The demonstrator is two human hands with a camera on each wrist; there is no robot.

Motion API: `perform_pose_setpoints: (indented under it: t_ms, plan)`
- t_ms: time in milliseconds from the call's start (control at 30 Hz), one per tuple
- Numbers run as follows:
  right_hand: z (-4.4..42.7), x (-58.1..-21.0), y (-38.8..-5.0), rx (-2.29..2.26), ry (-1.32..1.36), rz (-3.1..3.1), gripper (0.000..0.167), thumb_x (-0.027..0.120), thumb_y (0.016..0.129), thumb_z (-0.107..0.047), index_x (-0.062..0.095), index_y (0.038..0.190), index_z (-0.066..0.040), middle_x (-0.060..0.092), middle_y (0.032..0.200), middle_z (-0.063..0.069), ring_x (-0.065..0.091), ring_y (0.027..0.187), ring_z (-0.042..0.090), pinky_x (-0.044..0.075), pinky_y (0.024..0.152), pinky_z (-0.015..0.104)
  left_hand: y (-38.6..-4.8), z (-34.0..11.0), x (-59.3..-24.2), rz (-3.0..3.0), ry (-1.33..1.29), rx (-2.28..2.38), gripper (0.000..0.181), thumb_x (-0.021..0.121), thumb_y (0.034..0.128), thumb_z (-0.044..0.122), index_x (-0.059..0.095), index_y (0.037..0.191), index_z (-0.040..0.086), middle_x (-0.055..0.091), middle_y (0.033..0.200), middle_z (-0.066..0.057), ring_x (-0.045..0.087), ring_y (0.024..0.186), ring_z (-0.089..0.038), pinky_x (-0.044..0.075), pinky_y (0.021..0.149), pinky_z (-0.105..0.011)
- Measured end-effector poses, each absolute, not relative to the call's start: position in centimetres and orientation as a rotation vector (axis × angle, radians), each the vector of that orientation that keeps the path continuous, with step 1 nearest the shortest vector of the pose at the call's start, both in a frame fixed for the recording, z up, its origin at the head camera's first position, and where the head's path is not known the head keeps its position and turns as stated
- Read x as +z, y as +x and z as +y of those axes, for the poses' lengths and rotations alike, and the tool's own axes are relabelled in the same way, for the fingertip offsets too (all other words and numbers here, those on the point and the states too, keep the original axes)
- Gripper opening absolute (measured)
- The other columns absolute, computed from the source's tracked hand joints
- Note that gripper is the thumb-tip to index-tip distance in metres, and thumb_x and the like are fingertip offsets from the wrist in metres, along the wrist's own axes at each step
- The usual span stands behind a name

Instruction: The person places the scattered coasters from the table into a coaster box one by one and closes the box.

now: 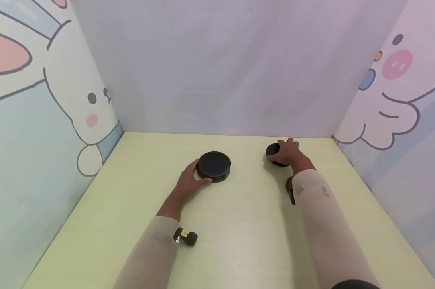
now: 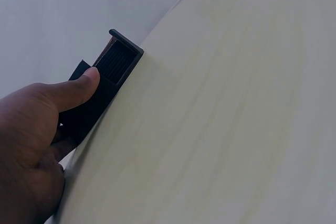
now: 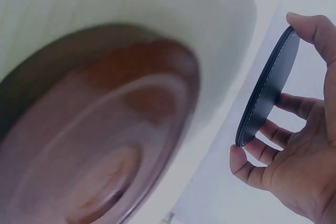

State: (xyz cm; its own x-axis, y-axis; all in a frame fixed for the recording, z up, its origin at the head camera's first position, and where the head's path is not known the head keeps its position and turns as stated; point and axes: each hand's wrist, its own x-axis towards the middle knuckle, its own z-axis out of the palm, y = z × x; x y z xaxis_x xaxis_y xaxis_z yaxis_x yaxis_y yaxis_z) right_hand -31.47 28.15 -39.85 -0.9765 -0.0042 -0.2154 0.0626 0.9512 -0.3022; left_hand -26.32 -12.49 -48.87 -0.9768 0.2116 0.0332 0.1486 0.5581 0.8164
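A round black coaster holder (image 1: 214, 164) sits on the table, left of the right hand. My left hand (image 1: 188, 182) grips its left side, thumb at the front and fingers round the back. In the left wrist view, stacked dark edges (image 2: 118, 61) show in a gap in the holder's wall. My right hand (image 1: 289, 153) holds a thin round black coaster (image 1: 273, 149) by its rim, tilted and off the table. White stitching runs along the coaster's edge (image 3: 273, 85) in the right wrist view, with thumb and fingertips on its rim.
Below the right forearm stands a round, glossy brown dish-like piece (image 3: 131, 145), mostly hidden by the sleeve in the head view. The pale table (image 1: 239, 224) meets a plain back wall and cartoon-printed side walls (image 1: 387, 116). A small black camera (image 1: 185, 237) is strapped to the left sleeve.
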Motion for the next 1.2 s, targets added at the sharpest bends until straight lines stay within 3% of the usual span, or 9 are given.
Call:
perform_pose_setpoints:
  t_ms: [467, 1200]
  plan:
    - [22.7, -38.7, -32.0, -0.455, -0.168, 2.930, 0.100, 0.074, 0.096, -0.051, 0.030, 0.170, -0.001, 0.025, 0.165, 0.034, 0.027, 0.148, 0.052, 0.045, 0.116, 0.070, -26.4, -12.4, -48.8, 2.702, 0.299, 1.421, 0.104, 0.089, 0.0928, 0.038, 0.030, 0.172, 0.006, 0.036, 0.177, -0.018, 0.030, 0.168, -0.040, 0.026, 0.138, -0.058]
    - [13.8, -38.1, -30.7, -0.578, -0.430, 2.905, 0.101, 0.080, 0.092, -0.052, 0.032, 0.172, -0.014, 0.035, 0.160, 0.019, 0.034, 0.142, 0.038, 0.054, 0.111, 0.060, -26.4, -12.4, -49.0, 2.700, 0.317, 1.409, 0.104, 0.088, 0.0935, 0.040, 0.029, 0.173, 0.006, 0.036, 0.178, -0.018, 0.030, 0.168, -0.039, 0.026, 0.139, -0.056]
